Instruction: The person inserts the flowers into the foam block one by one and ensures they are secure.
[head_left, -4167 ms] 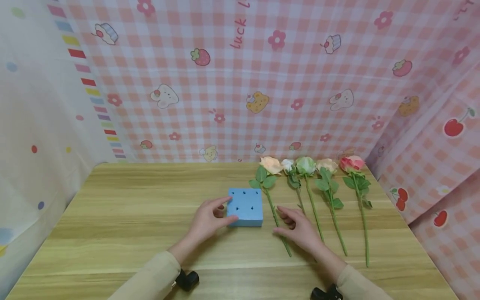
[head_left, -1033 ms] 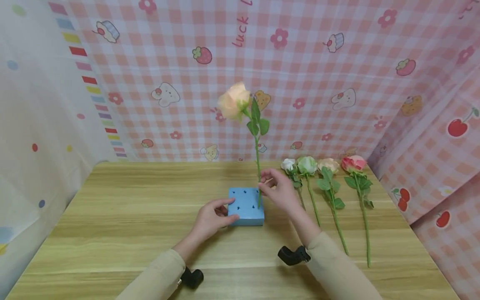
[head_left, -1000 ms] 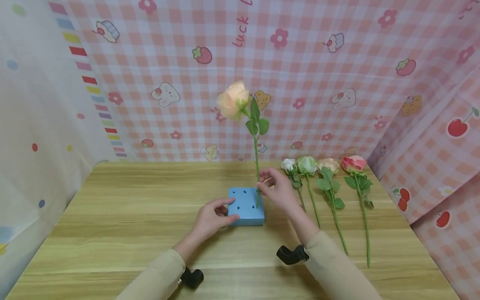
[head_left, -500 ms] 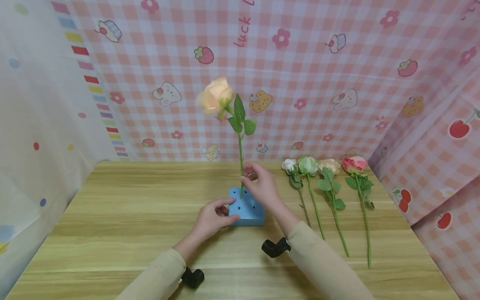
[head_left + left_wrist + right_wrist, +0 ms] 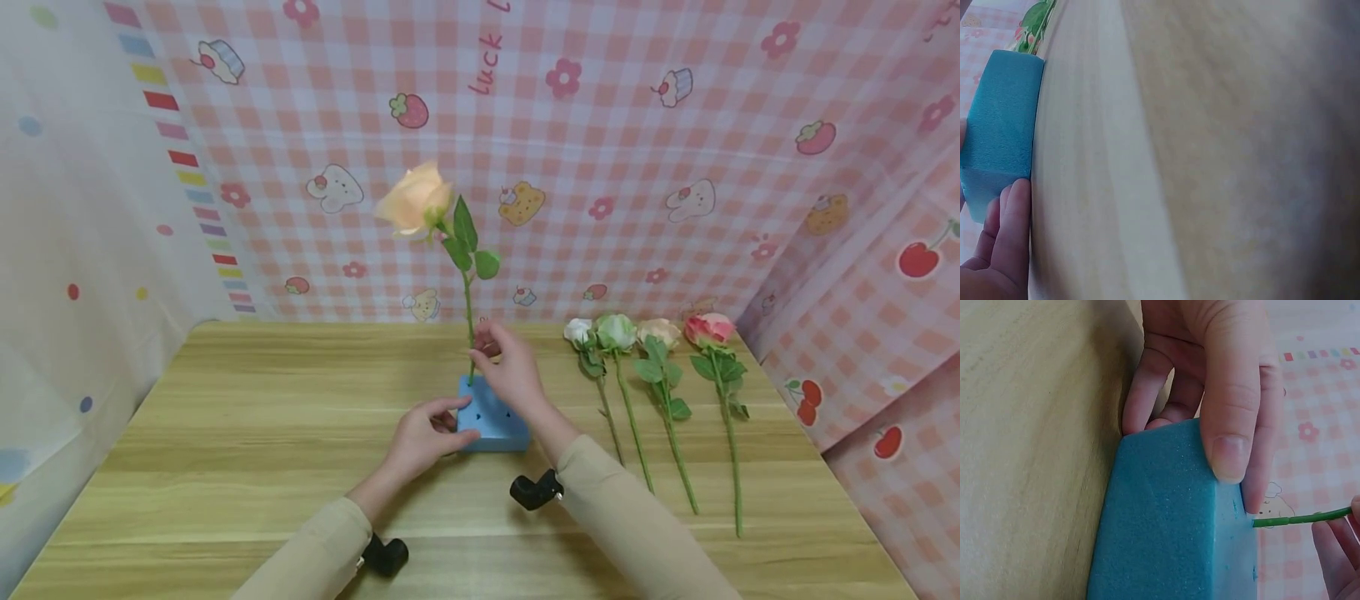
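In the head view, a light blue foam block [image 5: 498, 427] with small dark holes in its top sits mid-table. My left hand [image 5: 420, 437] grips its left side, thumb at the front and fingers toward the back. My right hand [image 5: 513, 371] pinches the lower stem of a peach rose [image 5: 416, 200], which stands nearly upright over the block, its bloom leaning left. The stem's lower end meets the block's back-left hole. In the right wrist view, the green stem [image 5: 1291, 520] touches the block's top face near the left hand's fingertip. The left wrist view shows fingers [image 5: 1013, 219] against the block's side.
Right of the block lie a white rose [image 5: 578, 332], a green rose [image 5: 617, 332], a second peach rose [image 5: 658, 332] and a pink-red rose [image 5: 709, 330], stems toward me. A checked cloth [image 5: 465, 142] hangs behind the wooden table [image 5: 262, 400].
My right hand picked up the peach rose from the table, raised it upright and carried it left across the block to the back-left hole. The left hand stays at the block.
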`<move>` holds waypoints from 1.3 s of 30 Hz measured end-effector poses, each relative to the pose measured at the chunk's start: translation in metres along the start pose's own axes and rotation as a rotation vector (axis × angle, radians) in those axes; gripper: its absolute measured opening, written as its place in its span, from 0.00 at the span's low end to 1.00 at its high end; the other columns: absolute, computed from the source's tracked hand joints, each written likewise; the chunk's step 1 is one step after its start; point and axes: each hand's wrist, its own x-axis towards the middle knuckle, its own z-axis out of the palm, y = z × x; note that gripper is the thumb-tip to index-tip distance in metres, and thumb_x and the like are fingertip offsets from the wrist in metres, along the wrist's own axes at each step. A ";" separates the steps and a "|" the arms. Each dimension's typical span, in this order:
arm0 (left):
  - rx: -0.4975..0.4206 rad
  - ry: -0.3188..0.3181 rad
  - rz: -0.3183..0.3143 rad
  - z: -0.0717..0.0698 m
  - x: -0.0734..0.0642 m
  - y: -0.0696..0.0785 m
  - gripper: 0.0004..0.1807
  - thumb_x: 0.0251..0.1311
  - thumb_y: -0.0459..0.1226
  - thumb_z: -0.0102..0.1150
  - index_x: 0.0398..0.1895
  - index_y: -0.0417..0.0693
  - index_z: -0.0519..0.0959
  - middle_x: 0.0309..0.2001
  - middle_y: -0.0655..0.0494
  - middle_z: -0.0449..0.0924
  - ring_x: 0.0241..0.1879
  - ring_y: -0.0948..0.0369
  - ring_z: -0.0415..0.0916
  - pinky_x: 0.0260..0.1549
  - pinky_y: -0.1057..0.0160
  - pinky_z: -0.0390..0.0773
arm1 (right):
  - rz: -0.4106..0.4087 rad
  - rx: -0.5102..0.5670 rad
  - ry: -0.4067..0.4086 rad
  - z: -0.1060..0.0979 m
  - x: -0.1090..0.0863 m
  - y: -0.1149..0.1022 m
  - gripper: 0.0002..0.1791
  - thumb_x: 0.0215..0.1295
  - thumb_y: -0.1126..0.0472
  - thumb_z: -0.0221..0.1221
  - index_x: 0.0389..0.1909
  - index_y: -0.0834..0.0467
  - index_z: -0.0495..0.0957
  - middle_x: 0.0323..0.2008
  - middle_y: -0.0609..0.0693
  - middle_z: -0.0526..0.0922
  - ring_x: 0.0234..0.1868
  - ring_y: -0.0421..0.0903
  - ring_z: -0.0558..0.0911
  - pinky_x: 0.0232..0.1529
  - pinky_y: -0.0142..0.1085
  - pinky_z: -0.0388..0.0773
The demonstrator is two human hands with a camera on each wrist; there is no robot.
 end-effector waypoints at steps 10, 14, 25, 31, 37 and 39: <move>-0.004 0.003 -0.003 0.000 -0.001 0.001 0.26 0.50 0.40 0.77 0.55 0.48 0.84 0.33 0.55 0.80 0.35 0.60 0.77 0.37 0.61 0.78 | -0.012 -0.023 -0.036 0.005 -0.003 0.004 0.11 0.64 0.70 0.64 0.45 0.59 0.78 0.38 0.51 0.82 0.39 0.48 0.83 0.40 0.40 0.81; -0.003 0.010 0.005 0.000 -0.001 0.000 0.26 0.49 0.40 0.77 0.55 0.48 0.84 0.33 0.56 0.80 0.35 0.60 0.76 0.36 0.61 0.78 | -0.020 -0.035 -0.051 0.007 -0.005 0.007 0.10 0.64 0.69 0.65 0.44 0.59 0.78 0.38 0.52 0.83 0.38 0.48 0.84 0.40 0.40 0.81; -0.001 0.011 0.000 0.001 0.001 -0.003 0.26 0.49 0.40 0.78 0.54 0.48 0.84 0.33 0.56 0.80 0.34 0.60 0.77 0.36 0.61 0.79 | -0.025 -0.036 -0.056 0.010 -0.008 0.012 0.09 0.63 0.70 0.65 0.42 0.60 0.78 0.37 0.53 0.83 0.38 0.50 0.84 0.41 0.41 0.81; -0.011 0.006 0.002 0.001 0.000 -0.002 0.26 0.49 0.40 0.77 0.55 0.47 0.84 0.33 0.55 0.80 0.34 0.60 0.77 0.36 0.61 0.79 | 0.005 -0.051 -0.071 0.014 -0.009 0.015 0.09 0.64 0.69 0.65 0.42 0.59 0.77 0.38 0.53 0.83 0.39 0.50 0.84 0.42 0.41 0.81; -0.016 0.010 0.001 0.001 0.000 0.000 0.26 0.49 0.39 0.77 0.54 0.47 0.84 0.33 0.56 0.80 0.34 0.60 0.77 0.35 0.62 0.79 | 0.031 -0.035 -0.071 0.015 -0.012 0.018 0.08 0.64 0.68 0.65 0.41 0.58 0.77 0.38 0.53 0.83 0.40 0.49 0.84 0.43 0.41 0.81; -0.016 0.012 0.001 0.001 0.000 0.000 0.26 0.49 0.39 0.78 0.54 0.47 0.84 0.32 0.56 0.80 0.34 0.61 0.77 0.35 0.62 0.79 | 0.037 -0.029 -0.073 0.015 -0.013 0.019 0.09 0.64 0.68 0.65 0.42 0.58 0.78 0.37 0.52 0.83 0.40 0.49 0.84 0.43 0.41 0.81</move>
